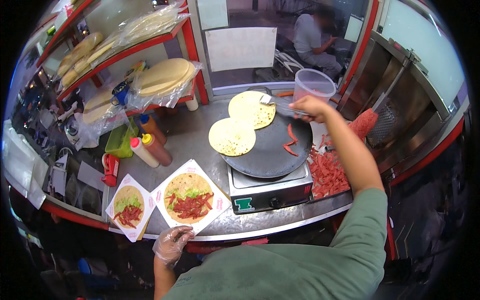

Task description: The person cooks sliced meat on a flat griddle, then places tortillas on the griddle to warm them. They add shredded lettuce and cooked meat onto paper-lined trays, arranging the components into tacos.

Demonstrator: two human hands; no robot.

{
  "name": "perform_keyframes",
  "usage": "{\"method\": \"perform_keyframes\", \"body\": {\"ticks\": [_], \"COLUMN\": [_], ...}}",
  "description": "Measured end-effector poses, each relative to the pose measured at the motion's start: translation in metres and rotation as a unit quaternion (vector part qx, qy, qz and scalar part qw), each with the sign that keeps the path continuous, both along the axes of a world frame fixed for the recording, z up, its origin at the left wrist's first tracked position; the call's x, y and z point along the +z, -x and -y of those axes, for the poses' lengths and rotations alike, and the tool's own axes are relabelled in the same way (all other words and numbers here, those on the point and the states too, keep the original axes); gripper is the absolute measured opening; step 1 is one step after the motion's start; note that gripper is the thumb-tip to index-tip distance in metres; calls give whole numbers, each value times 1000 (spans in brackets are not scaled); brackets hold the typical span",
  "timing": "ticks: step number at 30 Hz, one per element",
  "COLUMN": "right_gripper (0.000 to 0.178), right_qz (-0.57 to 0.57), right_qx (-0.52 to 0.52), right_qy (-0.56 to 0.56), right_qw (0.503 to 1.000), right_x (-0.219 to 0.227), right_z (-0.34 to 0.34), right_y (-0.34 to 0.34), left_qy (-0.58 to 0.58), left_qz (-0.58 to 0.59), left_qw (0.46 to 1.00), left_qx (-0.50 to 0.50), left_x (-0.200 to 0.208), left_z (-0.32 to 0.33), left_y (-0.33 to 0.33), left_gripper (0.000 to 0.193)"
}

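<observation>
My right hand (312,108) grips metal tongs (280,104), their tips at the edge of the farther of two flatbreads (252,107) on the round black griddle (270,162). The nearer flatbread (232,136) overlaps it slightly. A few red meat strips (290,140) lie on the griddle's right side. In a clear plastic glove, my left hand (172,245) is closed with curled fingers by the lower corner of a white paper sheet (162,196); whether it pinches anything is hidden. That sheet carries an open wrap (189,196) with lettuce and red meat. A smaller-looking filled wrap (129,206) lies left of it.
Red meat shavings (327,172) are heaped right of the burner (270,192), below a vertical meat spit (364,124). A clear tub (314,86) stands behind the griddle. Sauce bottles (156,149) stand on the left. Bagged flatbreads (165,77) fill the shelves. A person (320,40) sits beyond the window.
</observation>
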State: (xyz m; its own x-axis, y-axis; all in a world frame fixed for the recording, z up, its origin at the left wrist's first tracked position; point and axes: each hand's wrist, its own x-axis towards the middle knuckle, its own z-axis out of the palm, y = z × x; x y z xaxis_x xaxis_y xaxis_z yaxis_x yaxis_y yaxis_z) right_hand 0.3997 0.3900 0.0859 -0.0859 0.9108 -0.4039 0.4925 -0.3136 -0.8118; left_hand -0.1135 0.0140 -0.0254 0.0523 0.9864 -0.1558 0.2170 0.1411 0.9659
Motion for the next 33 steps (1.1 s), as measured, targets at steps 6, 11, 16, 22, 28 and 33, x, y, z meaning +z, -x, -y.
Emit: {"method": "perform_keyframes", "body": {"ticks": [6,11,16,22,28,33], "right_gripper": [39,29,24,38,40,34], "right_qz": [96,113,-2,174,549,487], "right_qx": [218,42,51,216,238,98], "right_qy": [-351,-152,4,-397,-487,-382], "right_qw": [906,981,999,875,637,780], "right_x": [60,90,-1,54,102,31], "right_z": [-18,35,21,-29,33,85], "right_y": [15,-43,-28,-3,-31,-26], "left_qy": [-85,-41,-87,-229,-163,-114], "left_qz": [-115,-55,-105,-164,-114,66], "left_qw": [986,996,987,943,967,991], "left_qx": [-83,-51,-89,-177,-158,3], "left_x": [21,4,6,36,16,25], "left_z": [-12,7,-8,-37,-16,-33], "left_y": [9,22,19,4,9,-12], "left_gripper": [22,24,19,14,22,23]}}
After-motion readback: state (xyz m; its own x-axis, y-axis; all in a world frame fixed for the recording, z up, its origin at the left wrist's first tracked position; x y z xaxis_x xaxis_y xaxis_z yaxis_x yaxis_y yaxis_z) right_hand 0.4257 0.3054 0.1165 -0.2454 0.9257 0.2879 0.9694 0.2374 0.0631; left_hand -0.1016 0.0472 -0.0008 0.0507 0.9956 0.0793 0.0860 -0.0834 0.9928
